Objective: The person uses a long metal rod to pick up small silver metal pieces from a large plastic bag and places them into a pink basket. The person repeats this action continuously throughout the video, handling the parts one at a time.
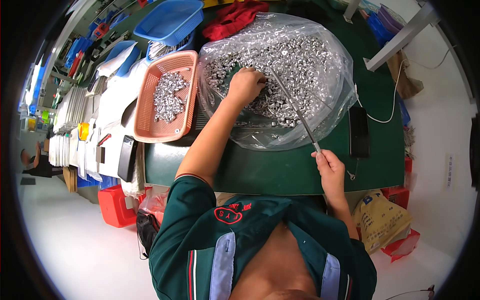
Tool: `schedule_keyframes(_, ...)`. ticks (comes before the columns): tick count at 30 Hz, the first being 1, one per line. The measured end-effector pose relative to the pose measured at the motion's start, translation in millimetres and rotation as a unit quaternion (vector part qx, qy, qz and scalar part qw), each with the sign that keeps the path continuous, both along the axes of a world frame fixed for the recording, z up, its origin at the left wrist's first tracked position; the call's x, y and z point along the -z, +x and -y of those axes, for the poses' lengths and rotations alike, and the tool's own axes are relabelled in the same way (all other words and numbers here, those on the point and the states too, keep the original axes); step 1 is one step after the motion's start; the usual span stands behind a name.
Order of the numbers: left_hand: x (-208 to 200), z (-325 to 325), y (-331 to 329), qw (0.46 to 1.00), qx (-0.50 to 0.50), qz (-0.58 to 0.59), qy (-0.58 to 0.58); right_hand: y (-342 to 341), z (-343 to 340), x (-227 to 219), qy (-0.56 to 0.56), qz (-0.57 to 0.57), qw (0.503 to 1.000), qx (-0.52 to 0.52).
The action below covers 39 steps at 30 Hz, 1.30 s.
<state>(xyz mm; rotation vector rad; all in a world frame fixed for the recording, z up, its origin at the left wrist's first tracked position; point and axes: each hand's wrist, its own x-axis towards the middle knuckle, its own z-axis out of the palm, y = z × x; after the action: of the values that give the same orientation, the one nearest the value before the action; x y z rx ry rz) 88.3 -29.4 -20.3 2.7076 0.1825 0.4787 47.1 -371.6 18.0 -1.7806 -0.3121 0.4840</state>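
My right hand (330,169) grips the lower end of a long, thin metal rod (295,106). The rod slants up and left over a clear plastic bag (280,142) spread open on the table. Heaped in the bag are many small, shiny silver metal pieces (310,60). Among them, at the left side of the heap, my left hand (246,85) has its fingers curled downward; its fingertips are partly hidden, and I cannot make out what they hold. More silver pieces lie in a pink plastic basket (142,112) left of the bag.
Behind the pink basket stand blue baskets (170,30), beside a red cloth (232,20). A black phone (358,132) and a white cable (387,120) lie right on the green table (260,175); another dark phone-like object (127,158) sits at left. A grey metal leg (400,39) rises at right.
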Motion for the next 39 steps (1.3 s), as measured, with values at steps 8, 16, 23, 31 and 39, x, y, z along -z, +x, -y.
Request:
schedule_keyframes(8, -8, -9, -32, 0.939, -0.053, 0.053, -0.337, 1, 0, 2, -0.003, -0.004, 1.000, -0.006)
schedule_keyframes(16, -20, -10, -62, 0.756, -0.044, 0.077, -0.649, -1, -7, 11, -0.010, 0.061, 0.997, -0.052)
schedule_keyframes(23, -39, 5, -114, 0.904, -0.065, 0.008, -0.423, -4, 6, 7, -0.019, 0.045, 0.999, -0.020)
schedule_keyframes(31, -40, 30, -145, 0.984, -0.019, -0.103, -0.143, -4, -4, 5, -0.036, 0.035, 0.997, -0.051)
schedule_keyframes(39, -38, 41, -145, 0.977, -0.050, -0.094, -0.183, -5, -4, 6, -0.039, 0.033, 0.997, -0.055)
